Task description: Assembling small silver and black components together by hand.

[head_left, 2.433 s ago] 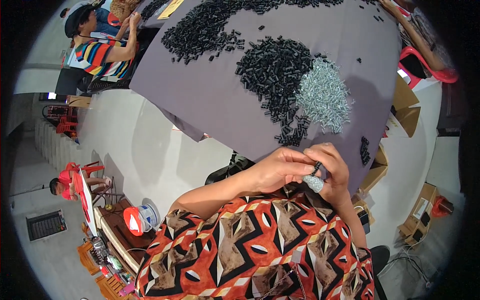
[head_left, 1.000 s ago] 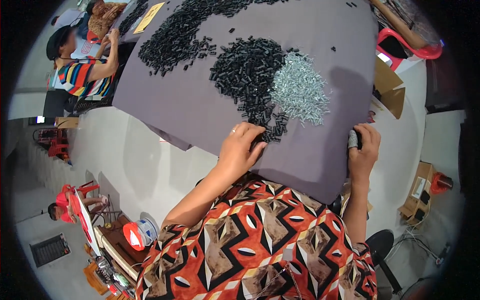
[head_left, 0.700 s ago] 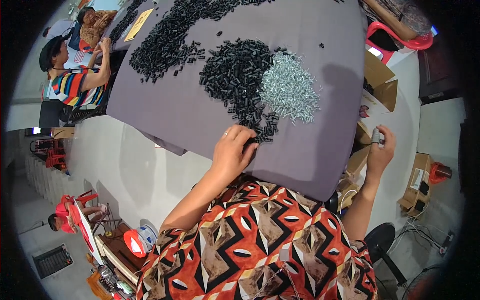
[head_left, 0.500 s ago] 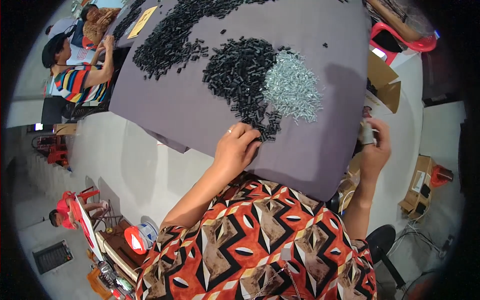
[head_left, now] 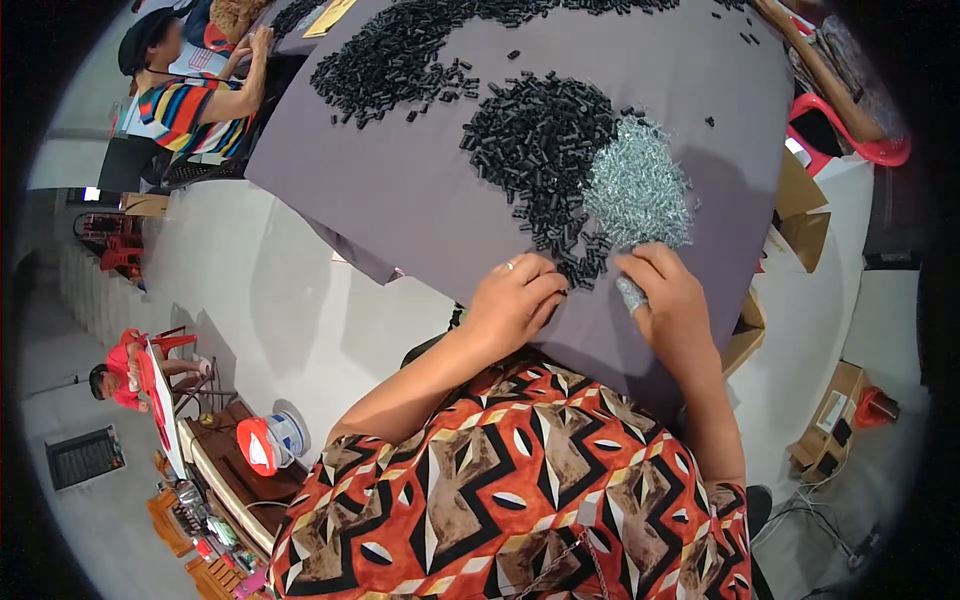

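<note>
My left hand (head_left: 517, 308), with a ring on one finger, is closed at the near tip of a heap of small black tube-shaped pieces (head_left: 540, 145). Its fingertips pinch what looks like one of those black pieces, mostly hidden by the fingers. Beside it, my right hand (head_left: 672, 305) is over the table at the near edge of a pile of small shiny silver pieces (head_left: 640, 185). A grey wrapping (head_left: 631, 294) covers its thumb, which stands apart from the fingers; I see nothing held there. The two piles touch along one side.
A purple-grey cloth (head_left: 350, 190) covers the table. More black pieces (head_left: 385, 65) spread across its far side. A person in a striped shirt (head_left: 205, 110) sits at the far left, and another person's arm (head_left: 825, 75) is at the far right. Cardboard boxes (head_left: 828, 420) stand to the right.
My right hand has come from beyond the table's right edge to the silver pile. My left hand stays by the black pieces. The whole view has shifted.
</note>
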Motion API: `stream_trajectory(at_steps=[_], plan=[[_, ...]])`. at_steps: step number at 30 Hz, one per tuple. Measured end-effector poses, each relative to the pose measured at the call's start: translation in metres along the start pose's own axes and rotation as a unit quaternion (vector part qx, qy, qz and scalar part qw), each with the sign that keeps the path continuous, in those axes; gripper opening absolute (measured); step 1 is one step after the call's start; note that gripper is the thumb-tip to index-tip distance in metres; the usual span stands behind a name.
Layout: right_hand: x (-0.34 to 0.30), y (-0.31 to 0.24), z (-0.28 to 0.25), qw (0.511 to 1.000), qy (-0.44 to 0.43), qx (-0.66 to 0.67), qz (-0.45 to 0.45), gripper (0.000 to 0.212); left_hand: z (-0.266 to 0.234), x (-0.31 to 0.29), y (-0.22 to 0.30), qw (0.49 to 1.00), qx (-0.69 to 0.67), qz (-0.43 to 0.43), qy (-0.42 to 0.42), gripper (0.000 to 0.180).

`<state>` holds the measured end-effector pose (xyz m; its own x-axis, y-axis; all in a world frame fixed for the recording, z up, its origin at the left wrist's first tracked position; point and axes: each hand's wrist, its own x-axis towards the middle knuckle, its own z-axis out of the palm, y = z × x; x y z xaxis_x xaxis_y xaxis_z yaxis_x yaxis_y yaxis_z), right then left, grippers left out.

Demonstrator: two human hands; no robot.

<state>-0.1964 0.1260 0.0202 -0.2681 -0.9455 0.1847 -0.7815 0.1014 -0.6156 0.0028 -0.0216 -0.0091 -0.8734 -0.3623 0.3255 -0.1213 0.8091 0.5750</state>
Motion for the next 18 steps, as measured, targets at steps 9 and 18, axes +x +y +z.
stream_trajectory(at_steps=[9,18], plan=[[-0.008,0.016,0.008,0.999,0.024,-0.04,-0.012,0.042,0.005,0.011,0.007,0.999,-0.03,-0.036,-0.011,0.023],[-0.028,0.026,-0.01,0.976,0.125,0.123,0.129,0.035,0.006,0.054,0.011,1.0,0.01,-0.009,0.006,0.017]])
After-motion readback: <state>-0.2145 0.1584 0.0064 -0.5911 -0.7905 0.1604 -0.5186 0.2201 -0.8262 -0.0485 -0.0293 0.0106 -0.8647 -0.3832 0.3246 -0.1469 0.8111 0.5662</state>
